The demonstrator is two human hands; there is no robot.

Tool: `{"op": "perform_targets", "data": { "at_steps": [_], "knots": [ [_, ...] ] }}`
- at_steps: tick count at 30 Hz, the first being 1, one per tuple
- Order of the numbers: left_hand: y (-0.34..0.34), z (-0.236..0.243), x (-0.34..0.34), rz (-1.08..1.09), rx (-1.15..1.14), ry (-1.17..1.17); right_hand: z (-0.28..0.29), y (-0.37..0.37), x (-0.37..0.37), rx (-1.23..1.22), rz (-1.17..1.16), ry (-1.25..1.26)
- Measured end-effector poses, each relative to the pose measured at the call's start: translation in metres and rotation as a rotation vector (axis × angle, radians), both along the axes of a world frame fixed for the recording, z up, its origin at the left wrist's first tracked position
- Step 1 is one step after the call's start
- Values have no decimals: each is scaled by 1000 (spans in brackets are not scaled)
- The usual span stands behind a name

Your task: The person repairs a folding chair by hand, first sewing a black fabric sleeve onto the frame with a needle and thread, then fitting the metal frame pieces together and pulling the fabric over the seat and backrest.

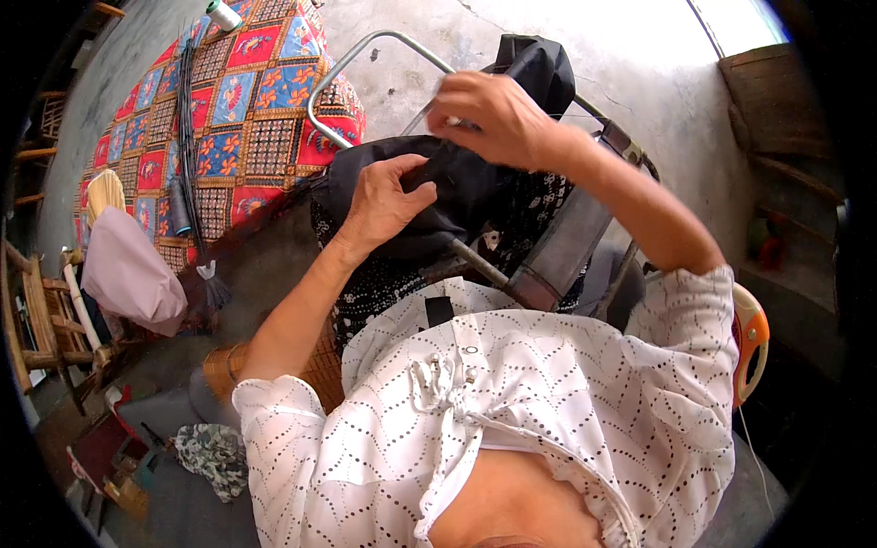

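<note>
Black cloth (402, 230) lies bunched over my lap and against a grey metal tube frame (322, 91). My left hand (388, 199) pinches a fold of this cloth between thumb and forefinger. Above and to the right, my right hand (493, 119) is raised, its fingers closed together and slightly blurred. Whatever those fingers hold is too small or hidden to make out. A dark narrow strip of the cloth rises between the two hands. Another black fabric bundle (539, 71) sits just beyond my right hand.
A patterned red and blue cloth (247, 119) spreads at the left, bearing a thread spool (223, 15) and a bundle of thin black rods (185, 119). Pink fabric (137, 274) hangs near a bamboo chair (55, 320). An orange-and-white rounded object (751, 342) stands at right.
</note>
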State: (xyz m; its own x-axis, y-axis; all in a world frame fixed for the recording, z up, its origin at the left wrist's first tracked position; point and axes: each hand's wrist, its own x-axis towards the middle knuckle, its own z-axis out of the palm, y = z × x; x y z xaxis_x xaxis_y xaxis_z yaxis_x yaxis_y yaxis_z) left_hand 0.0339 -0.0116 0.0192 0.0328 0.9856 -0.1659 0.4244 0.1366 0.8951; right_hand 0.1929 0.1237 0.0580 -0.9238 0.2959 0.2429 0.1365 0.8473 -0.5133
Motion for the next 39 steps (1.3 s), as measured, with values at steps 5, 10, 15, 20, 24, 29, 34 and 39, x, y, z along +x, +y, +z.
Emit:
{"op": "perform_targets", "data": {
  "at_steps": [5,10,15,20,24,29,34,39],
  "knots": [
    [6,-10,-1,-99,-99,-210,-31,-54,40,172,-161,186],
    [7,-19,-6,-96,-96,-283,-41,-61,30,341,-167,250],
    [7,-24,-9,-105,-33,-267,-15,-86,29,241,-140,407],
    [6,-22,-3,-39,-48,-355,27,-117,67,-1014,-399,523],
    [3,-24,-7,-3,-55,-326,38,-99,155,-1470,-682,443],
    [3,-24,-4,8,-44,-333,41,-103,375,-1340,-858,1095],
    [12,-30,-1,-60,-117,-393,65,-219,707,-801,-1429,1583],
    [5,-18,-9,-30,-128,-318,64,-176,642,-689,-1758,1235]
  ]
}}
